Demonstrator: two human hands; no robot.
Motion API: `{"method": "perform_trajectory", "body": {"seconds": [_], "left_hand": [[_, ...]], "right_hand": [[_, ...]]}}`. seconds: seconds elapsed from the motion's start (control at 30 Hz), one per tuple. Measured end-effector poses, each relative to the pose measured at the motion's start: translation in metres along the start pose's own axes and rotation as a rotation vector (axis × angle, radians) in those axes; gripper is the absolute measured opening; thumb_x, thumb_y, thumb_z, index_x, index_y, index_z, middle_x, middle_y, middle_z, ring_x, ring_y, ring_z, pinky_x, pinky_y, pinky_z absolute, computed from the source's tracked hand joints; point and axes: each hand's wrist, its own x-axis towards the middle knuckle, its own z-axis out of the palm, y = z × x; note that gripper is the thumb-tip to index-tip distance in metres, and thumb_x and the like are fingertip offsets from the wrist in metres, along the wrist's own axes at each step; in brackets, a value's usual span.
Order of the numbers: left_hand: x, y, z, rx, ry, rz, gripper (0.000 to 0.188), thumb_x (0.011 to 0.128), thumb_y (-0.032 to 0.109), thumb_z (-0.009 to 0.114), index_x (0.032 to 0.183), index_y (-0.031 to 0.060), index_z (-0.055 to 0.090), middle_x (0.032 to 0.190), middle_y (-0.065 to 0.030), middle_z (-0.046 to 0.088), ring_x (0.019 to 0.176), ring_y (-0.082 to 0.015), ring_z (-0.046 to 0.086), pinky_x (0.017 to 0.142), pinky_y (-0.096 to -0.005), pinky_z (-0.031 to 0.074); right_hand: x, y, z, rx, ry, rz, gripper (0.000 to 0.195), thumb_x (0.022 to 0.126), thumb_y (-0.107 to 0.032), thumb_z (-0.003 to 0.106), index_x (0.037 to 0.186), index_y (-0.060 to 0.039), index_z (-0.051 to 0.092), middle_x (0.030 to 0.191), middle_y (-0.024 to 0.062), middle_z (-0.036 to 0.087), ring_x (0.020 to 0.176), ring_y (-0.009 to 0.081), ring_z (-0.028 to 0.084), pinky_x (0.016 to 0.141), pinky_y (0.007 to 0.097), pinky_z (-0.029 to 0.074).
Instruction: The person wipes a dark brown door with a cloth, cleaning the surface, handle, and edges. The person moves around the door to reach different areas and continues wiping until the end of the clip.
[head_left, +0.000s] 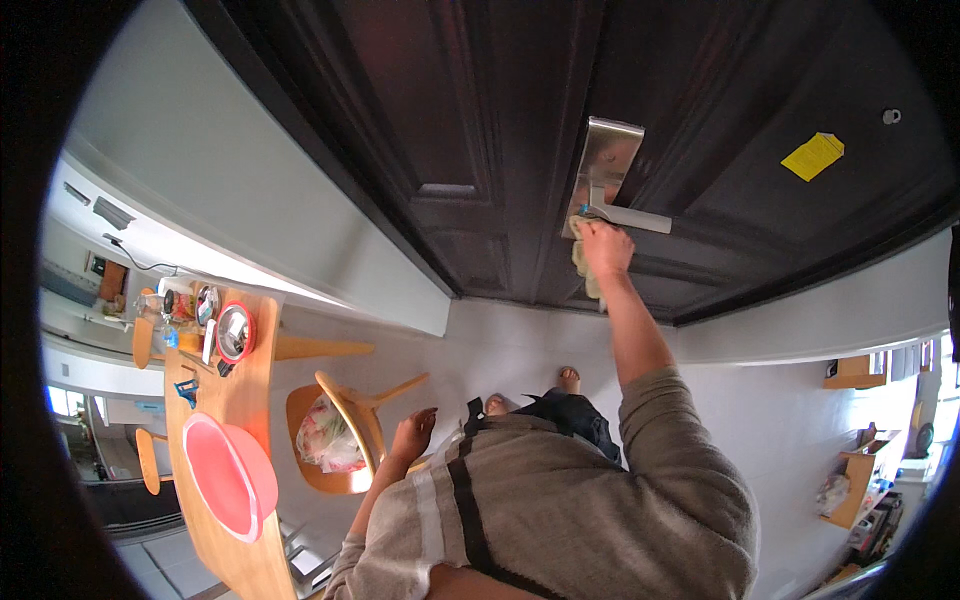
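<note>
A dark panelled door (517, 150) fills the upper part of the view. On it is a metal lock plate (613, 146) with a lever handle (637, 218). My right hand (609, 249) grips a pale yellowish-green cloth (580, 255) and presses it against the plate's lower end, just below the lever. Part of the cloth hangs down beneath my fingers. Lower on the left, my left hand (416, 435) hangs at my side near a wooden chair (358, 420), holding nothing that I can see; its fingers look loosely curled.
To the left, a wooden table (217, 390) bears a pink plastic basin (229, 472), a red-rimmed bowl (235, 331) and several small items. Plastic bags (328, 439) lie on the chair seat. A yellow paper tag (813, 157) is on the door. Wooden furniture (862, 480) stands at far right.
</note>
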Motion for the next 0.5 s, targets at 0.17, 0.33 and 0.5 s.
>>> {"method": "perform_trajectory", "body": {"seconds": [0.17, 0.33, 0.5], "left_hand": [[0.019, 0.018, -0.007, -0.006, 0.056, -0.027, 0.022, 0.092, 0.019, 0.056, 0.109, 0.0084, 0.067, 0.099, -0.0201, 0.066, 0.084, -0.0370, 0.066, 0.071, -0.0405, 0.052], [0.021, 0.026, 0.001, 0.031, -0.031, 0.038, 0.023, 0.091, 0.017, 0.056, 0.111, 0.0088, 0.066, 0.099, -0.0193, 0.066, 0.085, -0.0368, 0.065, 0.073, -0.0412, 0.052], [0.031, 0.028, 0.002, 0.108, -0.070, 0.085, 0.023, 0.091, 0.015, 0.056, 0.112, 0.0087, 0.065, 0.102, -0.0195, 0.065, 0.089, -0.0373, 0.064, 0.076, -0.0414, 0.052]], "right_hand": [[-0.002, 0.017, -0.001, -0.002, 0.003, 0.095, 0.035, 0.084, -0.044, 0.060, 0.079, -0.0108, 0.071, 0.077, 0.0151, 0.068, 0.075, 0.0379, 0.066, 0.070, 0.0481, 0.053], [0.001, -0.004, 0.008, 0.033, 0.012, 0.014, 0.035, 0.083, -0.046, 0.062, 0.079, -0.0121, 0.071, 0.077, 0.0143, 0.068, 0.075, 0.0377, 0.066, 0.069, 0.0472, 0.053], [-0.002, 0.013, -0.006, 0.001, -0.043, 0.125, 0.035, 0.084, -0.044, 0.061, 0.085, -0.0120, 0.073, 0.084, 0.0147, 0.069, 0.079, 0.0382, 0.065, 0.071, 0.0468, 0.053]]}}
